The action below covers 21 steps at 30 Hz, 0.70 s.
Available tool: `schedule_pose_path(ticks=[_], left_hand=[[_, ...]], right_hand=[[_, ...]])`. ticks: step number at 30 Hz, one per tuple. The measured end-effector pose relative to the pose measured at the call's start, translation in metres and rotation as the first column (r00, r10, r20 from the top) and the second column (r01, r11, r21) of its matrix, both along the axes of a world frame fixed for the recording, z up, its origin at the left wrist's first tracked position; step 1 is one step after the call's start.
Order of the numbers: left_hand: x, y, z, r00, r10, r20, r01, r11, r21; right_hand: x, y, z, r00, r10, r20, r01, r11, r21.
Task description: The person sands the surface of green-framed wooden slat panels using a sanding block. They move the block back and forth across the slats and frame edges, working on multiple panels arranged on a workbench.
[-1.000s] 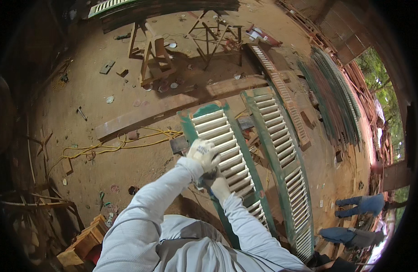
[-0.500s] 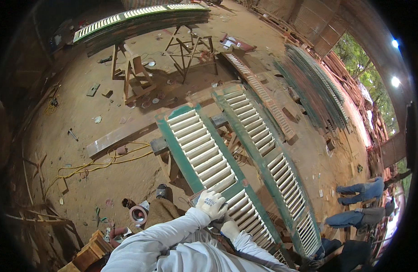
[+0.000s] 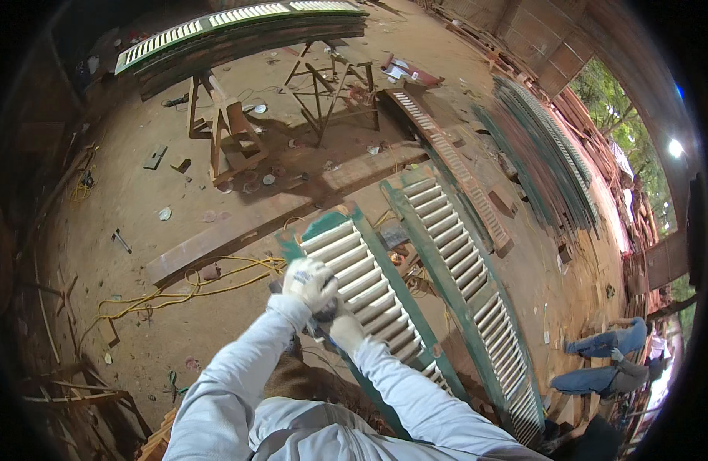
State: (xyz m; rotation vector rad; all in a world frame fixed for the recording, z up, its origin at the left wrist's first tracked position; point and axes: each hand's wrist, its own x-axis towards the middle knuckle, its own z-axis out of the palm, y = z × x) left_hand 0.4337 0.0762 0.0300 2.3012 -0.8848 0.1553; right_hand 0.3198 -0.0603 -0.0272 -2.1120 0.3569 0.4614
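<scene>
My left hand [image 3: 310, 283], in a white work glove, is closed over the top of a dark hand-held tool [image 3: 323, 313]. Close beside it, my gloved right hand [image 3: 344, 326] also grips the tool, its fingers partly hidden. Most of the tool is covered by the gloves, so its exact kind cannot be made out. It rests at the left edge of a green louvred shutter panel [image 3: 373, 265] with pale slats, near the panel's far end. Alongside on the right lies a second green louvred panel [image 3: 459, 270].
A yellow cord [image 3: 189, 288] loops over the dirt floor at left, beside a long board [image 3: 223, 238]. Wooden trestles [image 3: 229, 127] stand farther off. Stacks of louvred panels [image 3: 238, 34] lie at the back and right. Two people [image 3: 611, 357] are at far right.
Both hands and the tool have moved away from me along the left edge of the near panel, from its middle rail toward its far end. My view has shifted slightly.
</scene>
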Motion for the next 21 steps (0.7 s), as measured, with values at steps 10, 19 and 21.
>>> schedule_pose_path(ticks=[10,19,21], left_hand=[[0.158,0.052,-0.009,0.988,0.153,-0.001,-0.148,0.961,0.235],[0.025,0.008,-0.007,0.998,0.058,0.012,-0.059,0.997,0.058],[-0.024,-0.015,-0.002,1.0,0.027,-0.008,-0.027,0.999,0.037]], right_hand=[[0.168,0.056,-0.028,0.996,0.027,0.087,-0.036,0.994,0.102],[0.023,0.008,-0.037,1.0,0.015,0.021,-0.015,1.0,-0.01],[-0.035,-0.015,-0.031,0.993,-0.053,0.102,0.04,0.992,0.12]])
